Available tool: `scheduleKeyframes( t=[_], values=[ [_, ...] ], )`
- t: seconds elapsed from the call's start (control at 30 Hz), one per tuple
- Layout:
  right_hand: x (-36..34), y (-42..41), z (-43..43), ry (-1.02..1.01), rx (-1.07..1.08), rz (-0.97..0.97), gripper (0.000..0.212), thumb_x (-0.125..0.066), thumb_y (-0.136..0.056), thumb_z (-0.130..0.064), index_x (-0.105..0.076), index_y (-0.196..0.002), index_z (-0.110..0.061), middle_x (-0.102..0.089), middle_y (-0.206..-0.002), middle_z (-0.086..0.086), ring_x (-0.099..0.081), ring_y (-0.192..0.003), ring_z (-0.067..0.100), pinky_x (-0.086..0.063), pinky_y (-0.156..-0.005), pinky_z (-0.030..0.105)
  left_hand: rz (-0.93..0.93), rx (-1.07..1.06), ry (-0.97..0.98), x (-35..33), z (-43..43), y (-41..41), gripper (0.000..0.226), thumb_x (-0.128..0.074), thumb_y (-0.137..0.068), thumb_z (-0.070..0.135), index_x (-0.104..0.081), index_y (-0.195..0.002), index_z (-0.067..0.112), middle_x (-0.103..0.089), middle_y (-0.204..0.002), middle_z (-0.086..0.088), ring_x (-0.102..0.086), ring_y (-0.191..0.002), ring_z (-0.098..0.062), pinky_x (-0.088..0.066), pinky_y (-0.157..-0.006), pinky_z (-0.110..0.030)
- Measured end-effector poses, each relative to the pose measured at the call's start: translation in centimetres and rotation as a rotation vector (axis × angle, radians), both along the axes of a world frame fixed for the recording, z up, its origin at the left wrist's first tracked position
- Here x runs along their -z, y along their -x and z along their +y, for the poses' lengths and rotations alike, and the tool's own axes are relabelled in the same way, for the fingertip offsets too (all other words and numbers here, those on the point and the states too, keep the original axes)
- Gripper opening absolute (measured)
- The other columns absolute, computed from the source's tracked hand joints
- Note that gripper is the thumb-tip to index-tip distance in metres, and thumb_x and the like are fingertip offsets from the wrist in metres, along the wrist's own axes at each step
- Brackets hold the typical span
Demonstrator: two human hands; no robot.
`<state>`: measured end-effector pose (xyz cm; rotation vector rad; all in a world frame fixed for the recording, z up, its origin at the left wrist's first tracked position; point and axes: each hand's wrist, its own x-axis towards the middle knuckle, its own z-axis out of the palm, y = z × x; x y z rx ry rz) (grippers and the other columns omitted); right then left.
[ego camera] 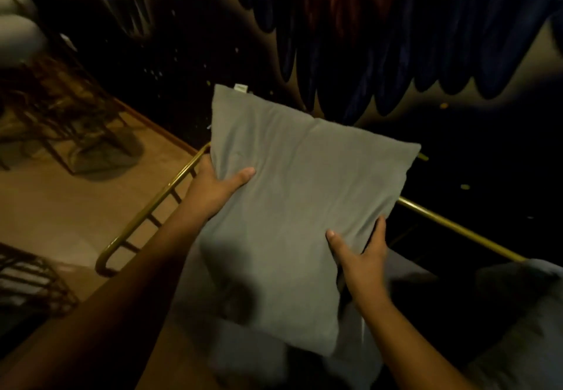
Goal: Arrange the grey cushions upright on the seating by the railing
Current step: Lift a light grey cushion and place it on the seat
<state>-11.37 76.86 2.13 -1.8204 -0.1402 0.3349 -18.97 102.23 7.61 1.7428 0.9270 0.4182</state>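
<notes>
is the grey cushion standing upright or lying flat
Upright, tilted: the grey cushion is held on edge by left hand and right hand.

Dim, warm-lit room. Back wall carries a dark mural (380,24): long feather-like strokes in deep blue with a red patch near the top, fading to black lower down with small pale and yellow flecks. Tan floor (61,207) on the left, meeting the wall along a wooden skirting strip (158,124). Dark wooden chair (61,109), blurred, stands on that floor and casts a shadow. Pale rounded shapes (15,33) at the upper left edge, too blurred to identify. Dark slatted piece (27,280) at the lower left edge, also unclear. Lower right is mostly in shadow.
</notes>
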Motion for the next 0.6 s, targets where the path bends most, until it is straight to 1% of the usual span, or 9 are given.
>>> scheduleKeyframes(
  t=[0.03,0.07,0.17,0.23,0.33,0.4,0.5,0.57,0.6],
  values=[
    [1.2,0.6,0.1,-0.001,-0.005,0.048,0.113,-0.080,-0.058,-0.064,-0.013,-0.148,-0.044,-0.033,-0.153,-0.002,-0.041,-0.135,0.022,-0.036,-0.111,0.050,0.038,0.013,0.032,1.6,-0.1,0.4,0.090,-0.075,-0.068,0.055,-0.029,-0.141,0.026,-0.048,-0.130,0.005,-0.050,-0.114,-0.017,-0.042,-0.096,-0.037],
    [2.5,1.2,0.0,0.003,0.000,0.094,0.112,-0.080,-0.058,-0.063,-0.014,-0.148,-0.044,-0.038,-0.151,-0.004,-0.045,-0.132,0.020,-0.040,-0.108,0.051,0.077,0.020,0.063,3.3,0.0,0.7,0.090,-0.075,-0.068,0.056,-0.028,-0.141,0.028,-0.047,-0.131,0.003,-0.051,-0.115,-0.019,-0.043,-0.096,-0.039],
    [5.7,2.5,0.1,0.055,0.033,0.188,0.108,-0.082,-0.061,-0.049,-0.019,-0.148,-0.038,-0.045,-0.145,-0.005,-0.050,-0.126,0.019,-0.042,-0.106,0.048,0.223,0.033,0.129,7.5,0.4,1.2,0.097,-0.074,-0.065,0.061,-0.025,-0.142,0.028,-0.046,-0.134,-0.001,-0.051,-0.115,-0.023,-0.044,-0.089,-0.038],
    [8.0,3.5,0.4,0.098,0.037,0.247,0.107,-0.084,-0.062,-0.047,-0.020,-0.147,-0.037,-0.046,-0.144,-0.005,-0.050,-0.126,0.020,-0.041,-0.107,0.049,0.280,0.091,0.161,9.7,1.1,1.5,0.101,-0.075,-0.061,0.066,-0.026,-0.141,0.028,-0.044,-0.135,0.003,-0.050,-0.118,-0.021,-0.045,-0.092,-0.040],
    [12.4,5.1,1.3,0.161,0.047,0.330,0.117,-0.079,-0.053,-0.068,-0.017,-0.147,-0.039,-0.044,-0.147,-0.004,-0.046,-0.132,0.022,-0.038,-0.110,0.049,0.282,0.155,0.210,12.5,2.7,2.0,0.104,-0.079,-0.055,0.066,-0.029,-0.142,0.035,-0.046,-0.140,0.007,-0.050,-0.121,-0.015,-0.046,-0.100,-0.044],
    [14.9,6.2,2.5,0.169,0.060,0.392,0.126,-0.077,-0.047,-0.075,-0.015,-0.149,-0.034,-0.043,-0.148,-0.002,-0.044,-0.133,0.022,-0.037,-0.111,0.048,0.289,0.160,0.197,13.9,3.9,1.9,0.101,-0.079,-0.060,0.059,-0.028,-0.143,0.034,-0.044,-0.142,0.005,-0.047,-0.123,-0.014,-0.043,-0.100,-0.039],
    [15.8,7.3,5.6,0.150,0.077,0.412,0.122,-0.080,-0.053,-0.059,-0.015,-0.151,-0.024,-0.045,-0.144,-0.002,-0.045,-0.131,0.019,-0.035,-0.112,0.041,0.357,0.151,0.162,16.0,6.3,1.1,0.099,-0.077,-0.065,0.056,-0.024,-0.146,0.031,-0.041,-0.146,-0.001,-0.045,-0.127,-0.020,-0.038,-0.096,-0.033],
    [16.9,7.8,7.7,0.177,0.073,0.397,0.113,-0.084,-0.065,-0.037,-0.015,-0.152,-0.018,-0.039,-0.138,-0.007,-0.039,-0.129,0.012,-0.030,-0.109,0.027,0.428,0.119,0.133,17.2,8.4,0.8,0.098,-0.074,-0.068,0.057,-0.023,-0.147,0.026,-0.040,-0.148,-0.004,-0.044,-0.129,-0.025,-0.036,-0.093,-0.032],
    [17.5,8.0,8.7,0.193,0.078,0.386,0.110,-0.084,-0.068,-0.029,-0.014,-0.152,-0.016,-0.038,-0.135,-0.007,-0.037,-0.127,0.010,-0.028,-0.106,0.024,0.456,0.115,0.114,17.9,9.7,0.7,0.098,-0.072,-0.068,0.059,-0.024,-0.147,0.024,-0.041,-0.148,-0.005,-0.044,-0.129,-0.026,-0.036,-0.094,-0.032]
  ],
)
